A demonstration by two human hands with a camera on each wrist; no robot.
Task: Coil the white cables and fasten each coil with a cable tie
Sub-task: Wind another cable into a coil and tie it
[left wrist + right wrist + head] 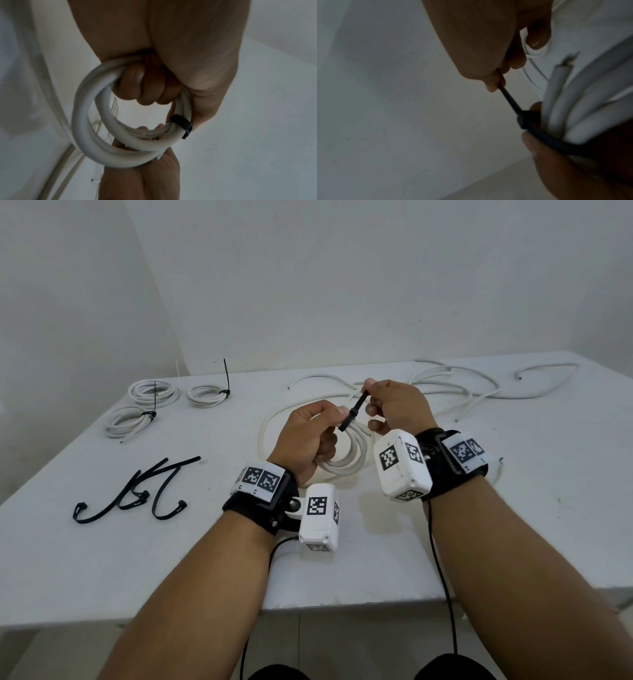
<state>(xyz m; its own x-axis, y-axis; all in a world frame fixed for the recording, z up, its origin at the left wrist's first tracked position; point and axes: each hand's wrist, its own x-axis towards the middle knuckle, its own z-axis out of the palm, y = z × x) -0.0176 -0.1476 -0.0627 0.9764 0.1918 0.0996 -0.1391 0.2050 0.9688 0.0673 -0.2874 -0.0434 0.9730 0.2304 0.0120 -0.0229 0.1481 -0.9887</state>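
My left hand (310,436) grips a white cable coil (346,455) above the middle of the table. A black cable tie (352,414) is looped round the coil, its head by my left thumb. My right hand (390,405) pinches the tie's tail between thumb and fingers, up and to the right of the coil. In the left wrist view the coil (96,121) hangs from my curled fingers with the tie's band (181,123) across it. The right wrist view shows the taut tail (506,98) running from my fingertips to the tie head (528,119) against the coil (573,115).
Three tied coils (150,405) lie at the back left of the white table (513,525). Spare black ties (137,494) lie at the front left. Loose white cables (472,381) sprawl across the back right. The table's front edge is close below my forearms.
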